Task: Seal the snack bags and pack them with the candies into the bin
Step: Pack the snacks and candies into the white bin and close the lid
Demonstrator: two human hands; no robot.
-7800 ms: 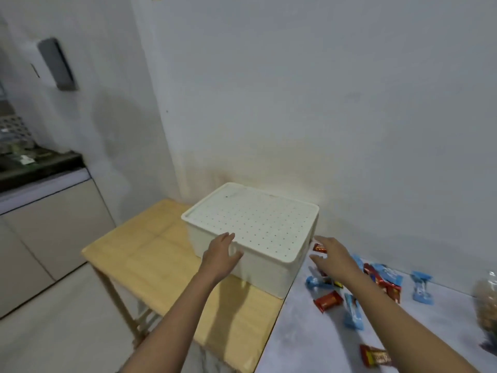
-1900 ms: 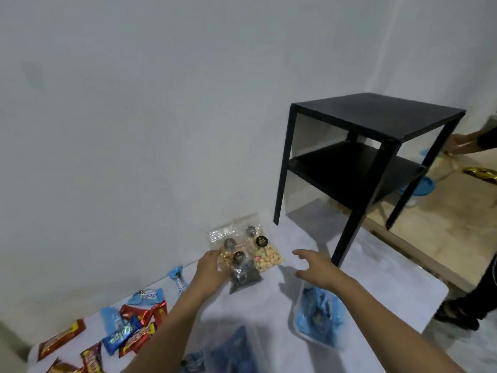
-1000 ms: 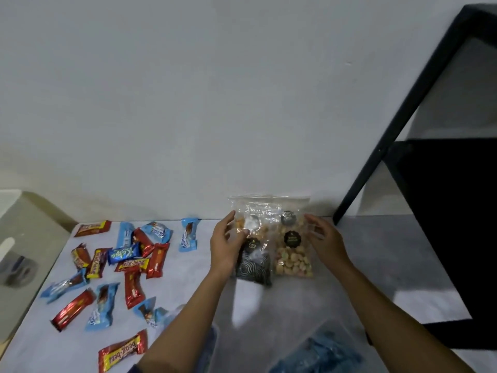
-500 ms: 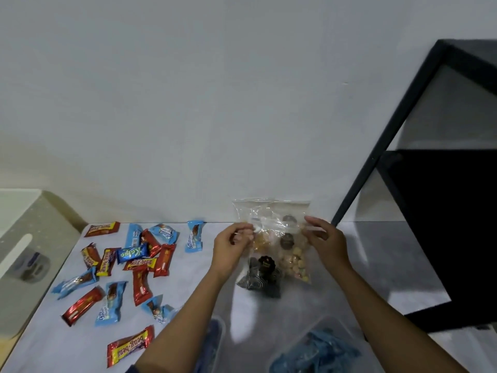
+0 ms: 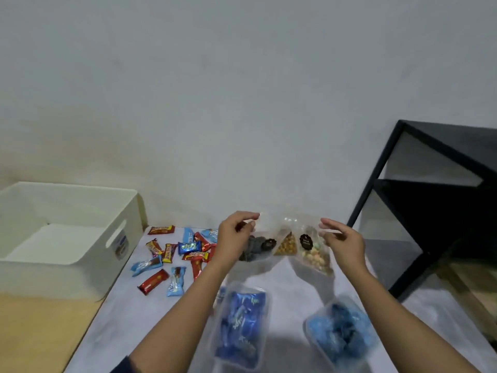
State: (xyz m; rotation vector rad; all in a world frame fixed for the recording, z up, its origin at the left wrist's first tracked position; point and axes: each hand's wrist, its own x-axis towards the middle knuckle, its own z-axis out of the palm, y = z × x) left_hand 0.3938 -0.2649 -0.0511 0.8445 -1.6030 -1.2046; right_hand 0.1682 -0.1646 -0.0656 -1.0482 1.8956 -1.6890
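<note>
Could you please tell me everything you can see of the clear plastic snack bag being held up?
The clear plastic snack bag is thin and crinkled, holding dark pieces, golden balls and pastel bits, with two black round labels. It hangs above the white table, top edge stretched between the left hand and right hand, which pinch its upper corners. Its seal is too blurred to judge.
</note>
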